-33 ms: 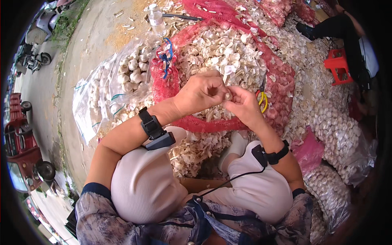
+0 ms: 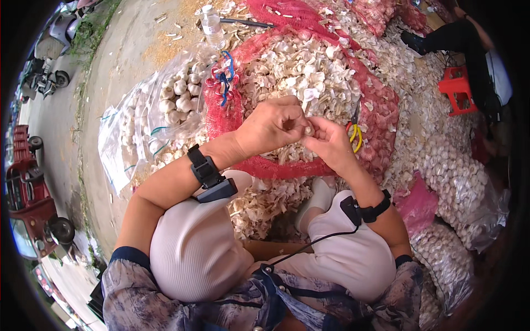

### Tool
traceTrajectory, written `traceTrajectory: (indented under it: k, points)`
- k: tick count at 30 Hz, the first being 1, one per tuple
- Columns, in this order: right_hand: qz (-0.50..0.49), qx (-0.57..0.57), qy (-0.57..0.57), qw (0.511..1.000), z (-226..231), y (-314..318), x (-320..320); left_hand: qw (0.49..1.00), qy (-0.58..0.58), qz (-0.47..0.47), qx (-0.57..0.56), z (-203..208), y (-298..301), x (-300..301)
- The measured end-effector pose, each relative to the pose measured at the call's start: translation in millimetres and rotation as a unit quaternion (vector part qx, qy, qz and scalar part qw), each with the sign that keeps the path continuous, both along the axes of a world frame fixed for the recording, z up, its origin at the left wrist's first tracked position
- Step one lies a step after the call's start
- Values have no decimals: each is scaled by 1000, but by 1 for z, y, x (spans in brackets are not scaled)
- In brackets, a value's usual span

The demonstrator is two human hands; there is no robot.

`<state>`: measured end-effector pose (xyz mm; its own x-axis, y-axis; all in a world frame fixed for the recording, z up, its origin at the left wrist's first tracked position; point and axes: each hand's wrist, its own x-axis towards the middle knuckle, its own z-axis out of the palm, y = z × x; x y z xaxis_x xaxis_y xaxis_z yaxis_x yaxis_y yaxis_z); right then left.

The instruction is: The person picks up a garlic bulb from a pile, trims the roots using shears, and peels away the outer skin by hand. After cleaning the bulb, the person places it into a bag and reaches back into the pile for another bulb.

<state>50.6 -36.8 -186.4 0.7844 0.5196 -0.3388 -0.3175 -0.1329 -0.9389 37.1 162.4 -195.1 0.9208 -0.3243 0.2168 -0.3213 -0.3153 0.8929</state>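
Observation:
Over an opened red mesh sack (image 2: 317, 168), my two hands meet at the fingertips. My left hand (image 2: 270, 126) is closed, with its fingers curled inward. My right hand (image 2: 331, 144) pinches from the other side. A small pale piece of garlic (image 2: 308, 131) shows where the fingertips come together; most of it is hidden by the fingers. Loose garlic skins (image 2: 298, 69) fill the sack beneath and beyond my hands. Scissors with yellow handles (image 2: 357, 138) lie just right of my right hand, on the sack's edge.
Clear plastic bags of garlic bulbs (image 2: 179, 99) stand to the left, with a water bottle (image 2: 212, 27) beyond. Filled sacks of garlic (image 2: 452, 176) crowd the right. Another person's leg (image 2: 458, 36) and a red stool (image 2: 458, 91) are at far right.

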Motion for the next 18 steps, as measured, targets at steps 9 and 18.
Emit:
traceTrajectory:
  k: [9,18]
  points:
    - [7,13,30,999,-2,-8,-1,994,-50,16,95,0,1,1]
    - [1,59,42,997,-3,-6,2,997,-69,-29,1,4,3,2]
